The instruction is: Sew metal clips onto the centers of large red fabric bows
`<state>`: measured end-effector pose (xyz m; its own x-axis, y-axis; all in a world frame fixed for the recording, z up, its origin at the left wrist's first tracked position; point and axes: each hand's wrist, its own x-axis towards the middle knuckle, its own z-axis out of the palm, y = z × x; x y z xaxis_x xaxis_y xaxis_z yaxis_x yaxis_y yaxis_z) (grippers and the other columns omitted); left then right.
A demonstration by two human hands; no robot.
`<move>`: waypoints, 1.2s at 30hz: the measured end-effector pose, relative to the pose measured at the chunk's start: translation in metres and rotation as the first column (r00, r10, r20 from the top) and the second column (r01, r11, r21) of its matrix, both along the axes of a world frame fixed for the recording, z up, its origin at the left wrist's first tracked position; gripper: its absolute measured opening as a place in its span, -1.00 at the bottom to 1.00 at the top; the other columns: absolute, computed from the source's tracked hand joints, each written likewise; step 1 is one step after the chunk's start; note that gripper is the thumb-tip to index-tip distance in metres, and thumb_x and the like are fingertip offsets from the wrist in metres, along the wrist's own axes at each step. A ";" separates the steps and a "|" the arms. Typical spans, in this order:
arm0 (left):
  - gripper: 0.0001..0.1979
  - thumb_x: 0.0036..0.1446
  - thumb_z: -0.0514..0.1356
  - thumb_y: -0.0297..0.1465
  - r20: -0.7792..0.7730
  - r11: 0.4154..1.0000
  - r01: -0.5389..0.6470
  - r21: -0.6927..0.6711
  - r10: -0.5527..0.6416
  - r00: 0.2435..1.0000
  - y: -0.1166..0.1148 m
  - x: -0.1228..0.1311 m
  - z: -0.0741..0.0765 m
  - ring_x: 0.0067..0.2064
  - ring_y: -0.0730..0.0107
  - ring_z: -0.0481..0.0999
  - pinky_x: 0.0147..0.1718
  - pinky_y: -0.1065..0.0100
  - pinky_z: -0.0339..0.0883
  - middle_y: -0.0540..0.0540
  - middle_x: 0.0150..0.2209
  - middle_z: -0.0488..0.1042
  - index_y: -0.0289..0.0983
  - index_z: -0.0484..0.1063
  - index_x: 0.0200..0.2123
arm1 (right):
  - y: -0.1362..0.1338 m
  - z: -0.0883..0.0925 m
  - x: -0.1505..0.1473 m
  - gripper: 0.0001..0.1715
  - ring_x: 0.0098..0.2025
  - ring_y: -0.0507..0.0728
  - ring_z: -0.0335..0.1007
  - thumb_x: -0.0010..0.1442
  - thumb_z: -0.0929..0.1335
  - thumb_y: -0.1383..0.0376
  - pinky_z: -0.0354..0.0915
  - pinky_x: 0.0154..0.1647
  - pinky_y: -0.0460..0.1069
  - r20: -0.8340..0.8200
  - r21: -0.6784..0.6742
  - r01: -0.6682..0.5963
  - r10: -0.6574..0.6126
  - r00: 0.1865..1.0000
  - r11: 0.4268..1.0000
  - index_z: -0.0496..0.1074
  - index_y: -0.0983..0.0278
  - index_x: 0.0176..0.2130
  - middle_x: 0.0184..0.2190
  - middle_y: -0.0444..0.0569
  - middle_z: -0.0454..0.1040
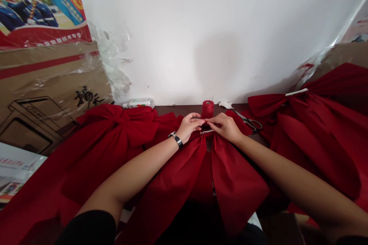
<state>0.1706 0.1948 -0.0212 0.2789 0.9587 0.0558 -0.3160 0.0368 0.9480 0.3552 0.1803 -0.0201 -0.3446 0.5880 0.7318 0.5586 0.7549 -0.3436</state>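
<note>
Largest first: cardboard box at 9 o'clock against the wall. Finished red bow at 10 o'clock, another red bow at 2 o'clock. The red fabric bow in work lies dead centre on the worktop, tails hanging toward 6 o'clock. Left hand and right hand meet at its gathered waist, fingers closed in a pinch, tips touching. A small silvery piece sits under them; can't tell what. Scissors at 3 o'clock of the hands, red thread spool just beyond at 12, white bottle at 10. Reads as cinching the centre. Any next move needs one hand keeping the pinch so the pleats don't spring.
</note>
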 end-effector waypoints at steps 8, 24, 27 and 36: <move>-0.54 -0.26 0.44 -0.38 -0.010 1.000 -0.005 -0.003 0.005 1.000 -0.002 0.000 0.003 -0.48 0.60 0.44 -0.50 0.53 0.26 0.01 -0.46 0.51 -0.32 0.32 -0.27 | 0.001 0.001 0.000 -0.80 -0.42 0.10 0.42 0.22 0.32 0.28 0.28 -0.33 0.02 0.012 0.055 -0.015 0.014 1.000 0.998 0.57 0.22 -0.26 -0.45 -0.02 0.58; -0.50 -0.27 0.43 -0.37 -0.029 1.000 0.004 0.017 -0.004 1.000 -0.001 0.001 0.002 -0.49 0.58 0.44 -0.50 0.51 0.27 0.01 -0.44 0.51 -0.30 0.28 -0.25 | -0.003 0.003 0.001 -0.82 -0.47 0.06 0.35 0.18 0.34 0.26 0.28 -0.31 0.00 -0.032 -0.087 -0.013 0.010 0.999 0.996 0.54 0.19 -0.22 -0.43 -0.08 0.56; -0.50 -0.26 0.43 -0.37 -0.040 1.000 0.003 0.019 -0.002 0.999 -0.002 0.001 0.004 -0.47 0.57 0.45 -0.51 0.52 0.25 0.00 -0.43 0.52 -0.30 0.27 -0.26 | -0.003 0.006 0.002 -0.79 -0.49 0.06 0.33 0.16 0.35 0.25 0.27 -0.32 -0.01 -0.036 -0.119 0.012 -0.016 0.999 0.993 0.50 0.22 -0.18 -0.53 -0.11 0.48; -0.53 -0.22 0.42 -0.39 -0.085 1.000 0.005 0.030 -0.003 0.996 -0.002 0.002 0.002 -0.46 0.58 0.46 -0.49 0.53 0.28 -0.01 -0.42 0.53 -0.31 0.27 -0.25 | 0.001 0.006 0.004 -0.92 -0.48 0.05 0.33 0.14 0.35 0.32 0.23 -0.24 0.01 -0.020 -0.104 0.013 -0.015 1.000 0.995 0.47 0.25 -0.35 -0.50 -0.10 0.48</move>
<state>0.1722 0.1929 -0.0189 0.2879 0.9557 0.0608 -0.2343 0.0087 0.9721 0.3589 0.1809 -0.0141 -0.3214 0.6655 0.6736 0.5608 0.7070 -0.4309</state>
